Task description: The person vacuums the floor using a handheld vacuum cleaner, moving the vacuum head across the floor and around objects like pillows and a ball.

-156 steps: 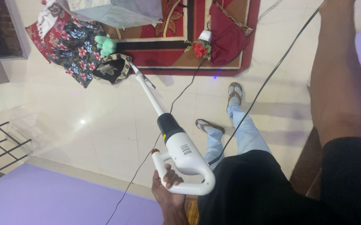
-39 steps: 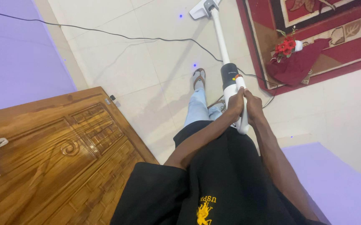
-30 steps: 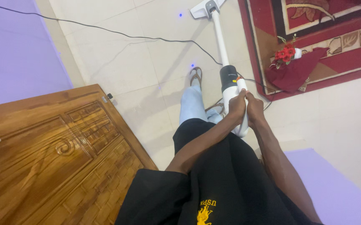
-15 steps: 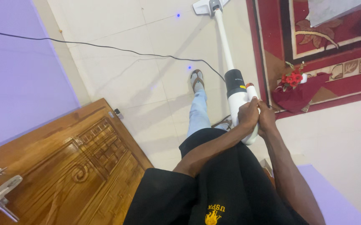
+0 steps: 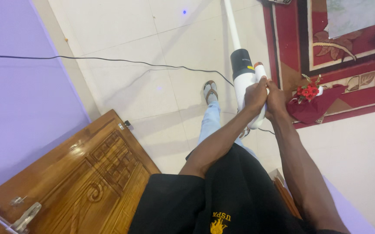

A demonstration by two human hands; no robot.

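Both of my hands grip the handle of a white stick vacuum cleaner (image 5: 242, 77) with a black band on its body. My left hand (image 5: 255, 95) wraps the handle from the left and my right hand (image 5: 275, 96) from the right, side by side. The vacuum's white tube (image 5: 231, 24) runs up out of the top of the view, so its floor head is hidden. A black power cord (image 5: 109, 61) trails from the vacuum across the pale tiled floor to the left.
A red patterned rug (image 5: 339, 47) lies at the upper right, with a dark red cloth and red flowers (image 5: 308, 92) at its edge. A carved wooden door (image 5: 87, 173) stands open at lower left beside a purple wall (image 5: 18, 99). My sandalled foot (image 5: 211, 92) is on the tiles.
The vacuum has been pushed forward and its floor head has left the top of the view. My arms are stretched further out. The view has shifted a little.
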